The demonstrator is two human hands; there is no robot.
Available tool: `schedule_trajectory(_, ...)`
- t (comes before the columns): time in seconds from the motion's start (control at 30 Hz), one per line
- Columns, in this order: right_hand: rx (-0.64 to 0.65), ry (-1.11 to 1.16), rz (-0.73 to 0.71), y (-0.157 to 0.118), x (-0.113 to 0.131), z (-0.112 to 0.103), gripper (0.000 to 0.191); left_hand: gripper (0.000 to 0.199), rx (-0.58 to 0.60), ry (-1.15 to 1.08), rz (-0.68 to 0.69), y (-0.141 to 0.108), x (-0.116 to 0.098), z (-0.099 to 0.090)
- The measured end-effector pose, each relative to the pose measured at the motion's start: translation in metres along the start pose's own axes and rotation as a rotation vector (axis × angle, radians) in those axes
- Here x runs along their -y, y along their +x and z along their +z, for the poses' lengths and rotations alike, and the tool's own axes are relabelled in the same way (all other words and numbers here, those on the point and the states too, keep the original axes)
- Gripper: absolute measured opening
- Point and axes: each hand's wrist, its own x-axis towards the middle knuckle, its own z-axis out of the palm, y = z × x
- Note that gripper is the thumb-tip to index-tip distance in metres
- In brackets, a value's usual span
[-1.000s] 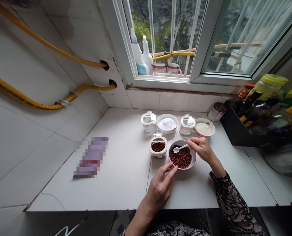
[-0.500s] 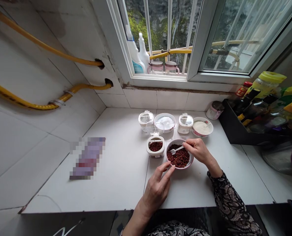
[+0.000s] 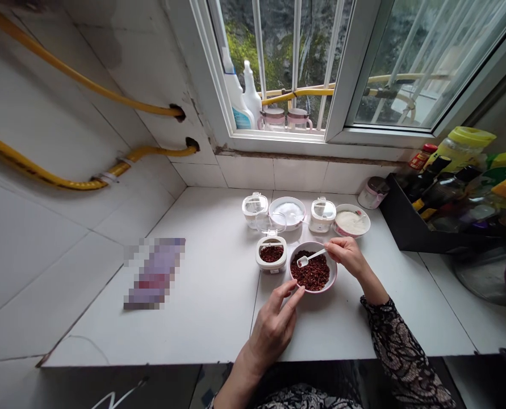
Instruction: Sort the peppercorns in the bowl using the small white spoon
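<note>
Here, your right hand grips a small white spoon over the bowl

You have the spoon's handle pinched between the fingertips of your right hand, which comes in from the bowl's right side. The scoop points left, over the dark red pieces inside the bowl; whether it touches them you cannot tell from this view. Your left hand is loosely unclenched, its fingers extended, with fingertips at the near left part of the bowl's rim.

The bowl stands upright on the white surface, in front of you. Just to its left is an open container with similar dark red pieces inside, its clear lid raised at the back.

Behind these you have a row: a lidded container on the left, a bowl of white grains, a second lidded container, and a bowl of pale powder on the right. Farther right, a jar sits beside a black bin packed with bottles. Well apart on your left lies a purple packet, its details blurred out.
</note>
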Motion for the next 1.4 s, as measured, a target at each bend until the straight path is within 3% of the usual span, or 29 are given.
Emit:
schedule_trajectory(0.4,-0.031,0.073,0.016,0.004,0.007,0.002,0.047,0.054,-0.02,-0.003,0.019,0.004,-0.001,0.003)
schedule_trajectory(0.6,-0.064,0.048,-0.093,-0.003,0.028,0.025,0.049,0.057,-0.033,0.006,0.034,0.004,0.0,0.003)
schedule_trajectory(0.63,-0.082,0.023,-0.132,-0.004,0.03,0.03,0.048,0.057,-0.032,0.008,0.036,0.004,0.001,0.003)
schedule_trajectory(0.7,-0.169,-0.19,-0.339,-0.008,0.033,0.04,0.044,0.057,-0.034,0.011,0.044,0.005,0.001,0.003)
schedule_trajectory(0.77,-0.174,-0.441,-0.55,-0.011,0.034,0.047,0.039,0.057,-0.041,0.013,0.055,0.005,0.001,0.002)
schedule_trajectory(0.83,-0.148,-0.606,-0.71,-0.014,0.033,0.048,0.035,0.057,-0.05,0.012,0.062,0.006,0.001,0.003)
schedule_trajectory(0.9,-0.163,-0.636,-0.786,-0.015,0.032,0.042,0.034,0.056,-0.053,0.007,0.059,0.005,0.001,0.003)
schedule_trajectory(1.03,-0.244,-0.483,-0.696,-0.013,0.029,0.021,0.042,0.055,-0.029,0.002,0.036,0.004,0.0,0.002)
schedule_trajectory(1.13,-0.184,-0.49,-0.538,-0.011,0.024,0.011,0.048,0.055,-0.019,0.0,0.027,0.004,0.0,0.001)
schedule_trajectory(1.27,-0.065,-0.571,-0.373,-0.009,0.017,0.014,0.043,0.053,-0.033,0.0,0.036,0.004,0.0,0.001)
schedule_trajectory(1.4,-0.025,-0.546,-0.283,-0.009,0.017,0.019,0.042,0.052,-0.033,0.005,0.039,0.004,0.0,0.001)
